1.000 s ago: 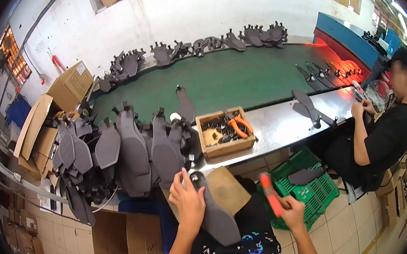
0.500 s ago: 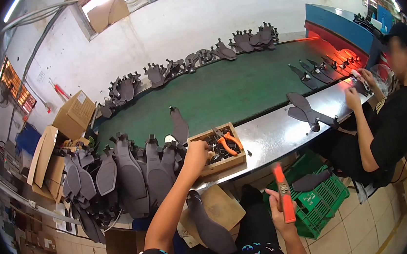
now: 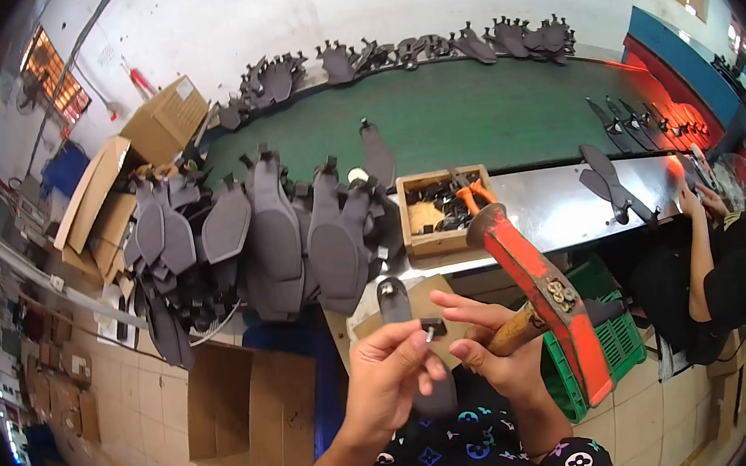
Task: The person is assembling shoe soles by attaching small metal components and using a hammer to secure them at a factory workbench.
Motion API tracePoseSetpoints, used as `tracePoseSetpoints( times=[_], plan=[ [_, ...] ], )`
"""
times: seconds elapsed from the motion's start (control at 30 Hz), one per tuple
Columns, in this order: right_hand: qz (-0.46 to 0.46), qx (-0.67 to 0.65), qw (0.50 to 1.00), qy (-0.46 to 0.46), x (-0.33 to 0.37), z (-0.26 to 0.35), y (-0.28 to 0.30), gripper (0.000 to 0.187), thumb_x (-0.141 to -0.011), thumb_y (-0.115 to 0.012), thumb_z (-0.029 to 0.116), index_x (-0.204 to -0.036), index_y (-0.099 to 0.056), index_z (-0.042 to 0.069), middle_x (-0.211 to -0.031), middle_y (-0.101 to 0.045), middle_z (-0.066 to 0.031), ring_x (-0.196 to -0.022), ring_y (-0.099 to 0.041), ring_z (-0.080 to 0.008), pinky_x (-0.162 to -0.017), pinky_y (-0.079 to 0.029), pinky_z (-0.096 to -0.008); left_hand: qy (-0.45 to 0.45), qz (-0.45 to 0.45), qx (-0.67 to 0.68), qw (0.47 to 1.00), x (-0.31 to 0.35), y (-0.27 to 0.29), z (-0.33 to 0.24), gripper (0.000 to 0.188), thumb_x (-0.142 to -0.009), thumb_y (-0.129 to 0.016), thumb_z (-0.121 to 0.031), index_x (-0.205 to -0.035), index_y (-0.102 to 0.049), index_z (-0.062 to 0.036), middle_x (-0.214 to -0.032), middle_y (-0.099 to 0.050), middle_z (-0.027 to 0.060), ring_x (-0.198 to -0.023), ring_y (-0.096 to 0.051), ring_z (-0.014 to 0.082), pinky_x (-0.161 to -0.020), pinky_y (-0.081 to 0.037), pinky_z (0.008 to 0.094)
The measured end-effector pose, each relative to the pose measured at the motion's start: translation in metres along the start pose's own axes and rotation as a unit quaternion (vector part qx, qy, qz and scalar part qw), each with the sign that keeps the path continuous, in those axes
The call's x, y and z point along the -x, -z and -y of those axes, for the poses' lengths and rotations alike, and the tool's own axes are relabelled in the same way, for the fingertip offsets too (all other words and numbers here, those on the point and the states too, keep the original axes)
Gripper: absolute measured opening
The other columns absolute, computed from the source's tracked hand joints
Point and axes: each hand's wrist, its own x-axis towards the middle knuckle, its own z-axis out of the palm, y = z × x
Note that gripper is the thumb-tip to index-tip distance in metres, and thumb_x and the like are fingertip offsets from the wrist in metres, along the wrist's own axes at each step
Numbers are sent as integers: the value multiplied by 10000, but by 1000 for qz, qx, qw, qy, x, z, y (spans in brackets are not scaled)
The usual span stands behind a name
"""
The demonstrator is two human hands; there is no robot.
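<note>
Between the thumb and fingers of my left hand is a small black heel tip with a shiny metal pin. Beside it, my right hand is closed on the wooden handle of a hammer. The hammer's big red head is turned up and stands to the right of the heel tip. Below my hands, a dark grey shoe sole with its heel up rests over my lap against a brown board. My hands hide much of it.
A wooden box of small black parts, with orange-handled pliers, stands on the metal edge. Grey soles are piled at left; others line the green belt. A green crate and co-worker are at right.
My left hand has left the wooden box and come back over my lap with the heel tip. The hammer has come up nearer, and the view has shifted.
</note>
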Motion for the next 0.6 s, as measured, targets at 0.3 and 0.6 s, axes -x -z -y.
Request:
tracePoseSetpoints(
  times=[0.3, 0.6],
  plan=[
    [13, -39, 999, 14, 4, -32, -27, 163, -878, -727, -8, -1036, -688, -14, -1135, -706, -219, -586, -546, -51, -495, -433, -202, -2, 10, -176, 984, 5, 45, 15, 228, -935, -703, -100, -1115, -655, 32, -977, -651, 40, -823, -613, 108, -703, -500, 251],
    [33, 45, 993, -103, -60, -59, -18, 132, -879, -748, 70, -925, -682, -35, -1083, -697, -126, -559, -519, -45, -480, -414, -201, -263, -42, -570, 778, -80, 115, 21, 323, -811, -763, -115, -1093, -662, 7, -1034, -692, 156, -932, -650, 344, -875, -501, 392]
  ],
)
